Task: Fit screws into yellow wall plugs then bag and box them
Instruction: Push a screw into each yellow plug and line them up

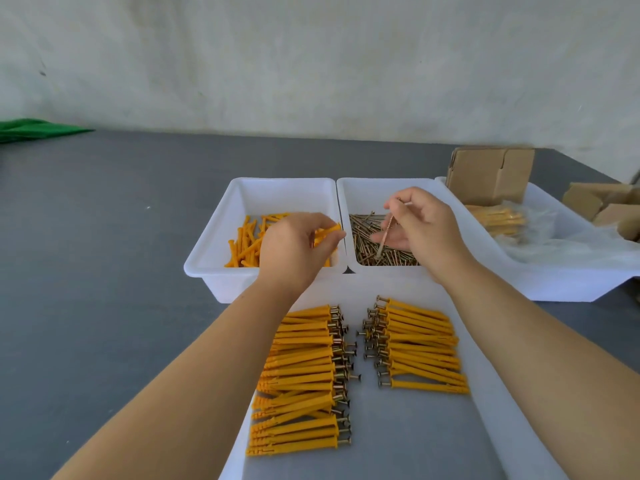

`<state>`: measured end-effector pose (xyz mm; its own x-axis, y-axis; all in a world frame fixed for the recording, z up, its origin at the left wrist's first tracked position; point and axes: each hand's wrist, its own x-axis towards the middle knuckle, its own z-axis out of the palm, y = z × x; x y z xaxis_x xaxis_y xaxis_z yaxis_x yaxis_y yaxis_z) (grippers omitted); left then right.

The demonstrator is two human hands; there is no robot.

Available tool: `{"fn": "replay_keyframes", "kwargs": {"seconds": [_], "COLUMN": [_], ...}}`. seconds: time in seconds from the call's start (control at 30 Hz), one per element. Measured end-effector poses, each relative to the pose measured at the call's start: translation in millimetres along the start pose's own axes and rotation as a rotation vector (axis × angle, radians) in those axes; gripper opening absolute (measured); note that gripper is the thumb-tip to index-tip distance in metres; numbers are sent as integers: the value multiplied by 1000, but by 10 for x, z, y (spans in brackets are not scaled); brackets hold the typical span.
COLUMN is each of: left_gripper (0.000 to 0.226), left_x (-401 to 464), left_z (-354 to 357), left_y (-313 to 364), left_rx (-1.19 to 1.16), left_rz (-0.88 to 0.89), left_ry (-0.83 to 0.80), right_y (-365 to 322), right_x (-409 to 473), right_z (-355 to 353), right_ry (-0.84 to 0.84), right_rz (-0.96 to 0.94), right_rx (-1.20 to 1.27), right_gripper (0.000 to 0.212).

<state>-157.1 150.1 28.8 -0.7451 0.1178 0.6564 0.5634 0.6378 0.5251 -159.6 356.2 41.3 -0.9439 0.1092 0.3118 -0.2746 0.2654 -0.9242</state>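
My left hand (294,247) hovers over the white bin of loose yellow wall plugs (242,244) and pinches one yellow plug (329,231) between thumb and fingers. Over the neighbouring white bin of screws (363,244), my right hand (420,225) grips a single screw (385,237) that points down and to the left. In front of me lies a white tray (502,427) with two rows of plugs fitted with screws: a long row on the left (301,379) and a shorter row on the right (419,344), screw heads facing the middle.
A third white bin (571,282) at the right holds clear bags with bundled plugs (498,220) and a folded cardboard box (490,174). More cardboard boxes (602,206) lie at the far right. A green cloth (34,129) sits at the grey table's far left.
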Motion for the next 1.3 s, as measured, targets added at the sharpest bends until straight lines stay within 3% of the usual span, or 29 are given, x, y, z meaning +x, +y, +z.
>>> {"fn": "replay_keyframes", "kwargs": {"seconds": [0.13, 0.3, 0.77, 0.87, 0.97, 1.03, 1.17, 1.3], "left_gripper": [19, 19, 21, 19, 16, 26, 27, 19], "left_x": [-5, -37, -39, -34, -43, -47, -18, -52], "left_z": [9, 42, 31, 41, 59, 63, 34, 15], "left_y": [22, 61, 39, 31, 64, 102, 90, 75], "left_rx": [51, 52, 52, 33, 21, 8, -48, -83], "left_rz": [46, 121, 117, 134, 181, 199, 155, 130], "left_ry": [-72, -168, -252, -241, -242, -220, -115, -146], "right_y": [-76, -137, -238, -242, -278, -298, -273, -263], "right_x": [-58, -138, -212, -233, -313, -344, -284, -247], "right_z": [21, 130, 195, 225, 322, 393, 342, 238], "right_ry": [-38, -147, -123, -180, -280, -270, -6, -119], "right_rz": [-230, -311, -425, -437, -374, -318, -428, -418], "right_rx": [-346, -686, -732, -747, -505, -367, -642, -766], "right_gripper": [24, 21, 12, 24, 50, 54, 34, 14]}}
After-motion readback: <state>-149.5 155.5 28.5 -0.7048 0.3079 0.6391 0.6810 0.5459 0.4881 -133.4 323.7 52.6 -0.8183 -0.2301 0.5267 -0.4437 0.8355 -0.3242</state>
